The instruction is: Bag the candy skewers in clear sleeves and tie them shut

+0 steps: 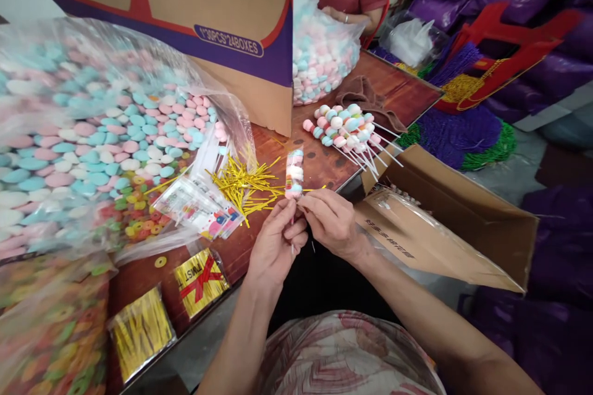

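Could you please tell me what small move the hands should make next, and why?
Probably twist what looks like a gold tie around the candy skewer just below its candies: the left hand grips its base, the right hand's fingertips meet there, and the gold strip pokes out beside them.

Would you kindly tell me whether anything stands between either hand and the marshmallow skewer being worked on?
Nothing visible does: the left hand holds the marshmallow skewer near its base, and the right hand is at the same spot. The loose gold ties lie to the left.
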A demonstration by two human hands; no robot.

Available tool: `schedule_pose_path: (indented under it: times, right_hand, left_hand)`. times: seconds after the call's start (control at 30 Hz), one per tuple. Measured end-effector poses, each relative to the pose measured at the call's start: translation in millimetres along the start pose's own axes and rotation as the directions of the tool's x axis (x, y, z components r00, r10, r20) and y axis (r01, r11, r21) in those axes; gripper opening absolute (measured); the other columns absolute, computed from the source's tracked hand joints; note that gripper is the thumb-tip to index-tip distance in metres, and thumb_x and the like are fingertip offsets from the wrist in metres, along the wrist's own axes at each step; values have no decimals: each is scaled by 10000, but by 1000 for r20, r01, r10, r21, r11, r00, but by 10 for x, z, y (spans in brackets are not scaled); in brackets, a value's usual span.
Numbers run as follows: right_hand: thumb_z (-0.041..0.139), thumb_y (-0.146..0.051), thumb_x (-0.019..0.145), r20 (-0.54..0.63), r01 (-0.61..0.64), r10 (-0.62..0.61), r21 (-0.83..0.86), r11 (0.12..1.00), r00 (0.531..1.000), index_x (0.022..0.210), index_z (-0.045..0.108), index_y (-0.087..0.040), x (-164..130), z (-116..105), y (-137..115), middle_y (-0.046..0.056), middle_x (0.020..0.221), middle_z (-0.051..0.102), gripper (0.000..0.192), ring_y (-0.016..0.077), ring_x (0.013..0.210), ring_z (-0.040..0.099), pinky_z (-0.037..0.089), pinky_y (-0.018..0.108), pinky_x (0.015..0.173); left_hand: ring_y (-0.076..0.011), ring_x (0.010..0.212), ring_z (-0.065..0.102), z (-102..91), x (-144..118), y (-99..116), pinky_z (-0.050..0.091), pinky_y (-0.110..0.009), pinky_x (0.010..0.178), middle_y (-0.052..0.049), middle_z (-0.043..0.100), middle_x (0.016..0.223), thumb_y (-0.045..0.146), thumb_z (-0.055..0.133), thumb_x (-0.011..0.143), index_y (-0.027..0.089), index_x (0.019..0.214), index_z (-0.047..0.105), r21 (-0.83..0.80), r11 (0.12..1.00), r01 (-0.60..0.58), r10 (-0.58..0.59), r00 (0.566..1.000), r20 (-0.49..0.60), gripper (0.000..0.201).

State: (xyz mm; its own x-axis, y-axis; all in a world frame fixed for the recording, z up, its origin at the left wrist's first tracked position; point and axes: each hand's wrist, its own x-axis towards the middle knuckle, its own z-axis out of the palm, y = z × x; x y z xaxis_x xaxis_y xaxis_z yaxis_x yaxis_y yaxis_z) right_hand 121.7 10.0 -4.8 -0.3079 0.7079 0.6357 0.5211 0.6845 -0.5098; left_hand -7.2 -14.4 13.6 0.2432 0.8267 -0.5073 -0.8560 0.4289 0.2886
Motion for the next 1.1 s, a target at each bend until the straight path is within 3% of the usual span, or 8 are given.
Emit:
schedule_pose_path:
  times: [0.23,0.4,0.57,0.67,0.73,0.9,1.0,1.1]
  right_hand:
    - [452,-224,953,42,-393,399,294,871,916,820,536,-198,79,-65,-204,17,771,580,159,136,702,547,460,274,682]
    - [504,-262,930,75,-512,538,441,737,840,803,550,-198,176,-361,-264,-6,753,581,149,121,702,534,450,249,669]
    - [548,-252,915,-27,-475,544,452,755,839,804,628,-184,78,-521,-334,12,766,604,153,132,716,544,445,266,704]
    - [525,-326,946,100,-596,670,566,569,735,772,650,-179,-154,-551,-360,-18,630,549,260,112,595,491,406,249,599]
    - [531,-393,949,202,-677,719,571,465,665,758,656,-171,-357,-558,-360,-32,567,497,319,97,530,428,346,241,527]
    - [735,-423,793,171,-662,879,724,195,445,759,681,-173,-705,-704,-62,-21,591,533,258,74,486,381,237,227,441]
    - [820,-357,681,32,-506,946,850,144,322,777,713,-174,-659,-948,359,-15,666,571,233,25,445,251,188,235,422]
    - [755,-323,748,-73,-505,977,847,166,200,721,742,-180,-517,-1133,644,50,707,631,146,30,440,276,191,287,422]
  left_hand:
    - [-162,857,635,130,24,-6,534,-276,785,-45,685,922,445,680,849,175,871,714,261,939,-226,206,973,101,273]
    - [-217,1000,608,150,-39,-2,461,-317,961,-80,690,932,592,598,851,175,704,734,606,681,-411,378,906,190,463]
    - [-207,891,633,157,30,-169,488,-325,881,-62,722,872,492,753,756,181,825,776,613,734,-291,261,955,141,320]
    - [-174,787,639,178,63,-329,502,-298,791,-54,734,862,363,792,733,184,907,780,612,730,-305,244,952,183,250]
    - [-151,684,613,201,71,-465,486,-278,674,-35,722,795,315,765,756,187,878,772,697,617,-366,299,928,223,178]
    - [-180,765,630,236,132,-509,473,-342,799,-33,719,764,234,689,827,220,739,748,812,164,-561,362,799,480,107]
    - [-210,910,632,62,81,-60,467,-370,858,-61,731,934,264,651,862,239,909,750,825,-7,-565,566,678,469,112]
    - [-204,822,587,-321,-72,584,435,-370,803,-44,687,919,300,704,821,253,936,738,912,-161,-378,782,514,351,129]
